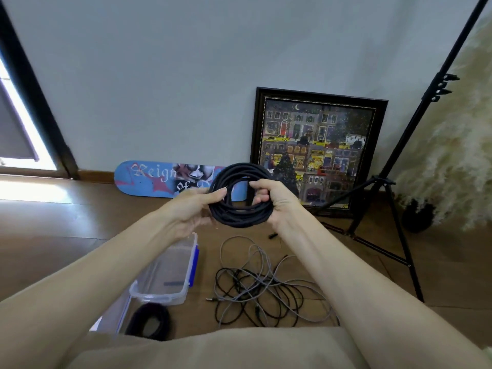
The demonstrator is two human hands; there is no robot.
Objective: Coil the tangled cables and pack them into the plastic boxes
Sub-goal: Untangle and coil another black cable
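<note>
Left hand (193, 210) and right hand (270, 202) grip a round matte-black cable coil (239, 169) (clear plastic box (157, 296) below).

The only legible writing is on the blue skateboard deck (143, 179), which lies on its edge against the far wall (159, 75), left of centre. It carries 2 lines in pale, ornate Gothic lettering. The upper line reads "Reign". The lower line, on a dark band, reads "of D" (the rest is hidden behind the black cable coil (241, 217)). The framed picture (316, 147) to its right shows small shopfront signs, too small to read. A blue strip (174, 283) on the clear plastic box (159, 296), nearer by, is too blurred to read.
</note>
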